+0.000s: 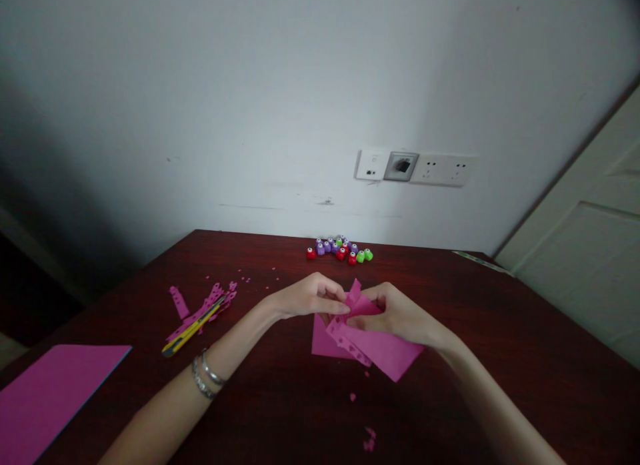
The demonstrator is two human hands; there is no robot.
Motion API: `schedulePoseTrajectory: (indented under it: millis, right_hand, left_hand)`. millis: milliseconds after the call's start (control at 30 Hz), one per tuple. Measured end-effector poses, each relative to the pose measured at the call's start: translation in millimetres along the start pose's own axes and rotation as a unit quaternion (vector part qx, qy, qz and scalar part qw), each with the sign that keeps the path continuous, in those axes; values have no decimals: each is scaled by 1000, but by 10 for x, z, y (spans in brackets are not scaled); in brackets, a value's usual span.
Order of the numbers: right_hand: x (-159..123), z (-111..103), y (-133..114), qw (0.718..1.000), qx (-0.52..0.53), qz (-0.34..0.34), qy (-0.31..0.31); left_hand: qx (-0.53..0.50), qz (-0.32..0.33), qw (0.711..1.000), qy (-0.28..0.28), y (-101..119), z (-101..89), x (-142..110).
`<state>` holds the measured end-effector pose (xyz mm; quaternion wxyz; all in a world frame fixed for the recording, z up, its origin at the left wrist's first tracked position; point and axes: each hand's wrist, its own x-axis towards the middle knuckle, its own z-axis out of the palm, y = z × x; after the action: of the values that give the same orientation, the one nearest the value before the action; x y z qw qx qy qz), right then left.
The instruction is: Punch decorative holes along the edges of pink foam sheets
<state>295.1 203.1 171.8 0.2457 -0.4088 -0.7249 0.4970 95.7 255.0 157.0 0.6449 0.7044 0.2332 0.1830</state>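
Pink paper (393, 355) is held between my two hands over the middle of the table. A strip with punched holes (353, 348) hangs along its edge, partly torn or cut away. My left hand (323, 298) pinches the paper near the strip's upper end, fingers closed. My right hand (393, 311) grips the sheet from the right, with its thumb on top and the other fingers behind. Another flap of pink paper (327, 341) shows below my left hand. Small pink scraps (369, 439) lie on the table in front of me.
Several small coloured craft punches (341, 253) stand by the wall. On the left lie punched pink strips (203, 311) with a yellow utility knife (193, 328) on them. A stack of pink paper (65, 391) rests at the front left of the dark wooden table (280, 411).
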Motion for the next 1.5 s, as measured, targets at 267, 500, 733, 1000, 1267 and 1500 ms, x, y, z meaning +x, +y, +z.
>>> schedulePoseTrajectory:
  millis: [267, 500, 733, 1000, 1267, 1500]
  right_hand:
    - [15, 2, 31, 1000, 3, 0, -3]
    - [16, 75, 25, 996, 73, -38, 32]
    - [25, 122, -4, 993, 96, -53, 47]
    - [31, 65, 20, 997, 63, -27, 24]
    - [57, 68, 83, 998, 55, -3, 34]
    - [44, 64, 70, 999, 27, -7, 30]
  left_hand:
    - [-21, -2, 1000, -21, -22, 1, 3]
    - [-162, 20, 987, -8, -148, 50, 40]
    - [-203, 33, 979, 4, -207, 73, 45]
    - [-52, 24, 998, 25, -37, 69, 25]
    - [28, 23, 999, -6, 1, 0, 14]
    - [-24, 26, 999, -37, -54, -2, 25]
